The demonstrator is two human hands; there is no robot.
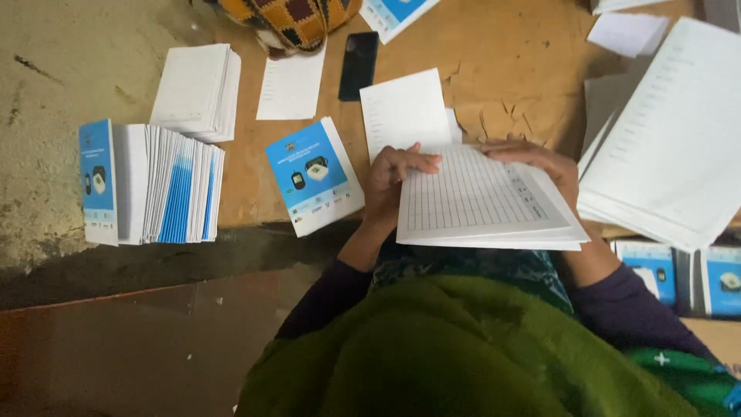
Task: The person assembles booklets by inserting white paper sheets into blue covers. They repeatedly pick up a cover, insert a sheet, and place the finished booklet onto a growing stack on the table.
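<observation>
Both hands, left hand [388, 179] and right hand [540, 164], clasped the thin white stack of gridded paper sheets [482, 202] on the brown wooden desk [494, 62]; light and floppy, probably best gripped along its edges.

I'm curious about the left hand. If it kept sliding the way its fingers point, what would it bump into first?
The left hand points across the gridded pages toward the right hand. It would probably meet that hand first, though depth is unclear.

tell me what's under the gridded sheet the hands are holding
Under the gridded sheet lies a stack of more white sheets, only their edges showing. The left hand and right hand hold it. What is printed on the lower sheets is covered.
</observation>
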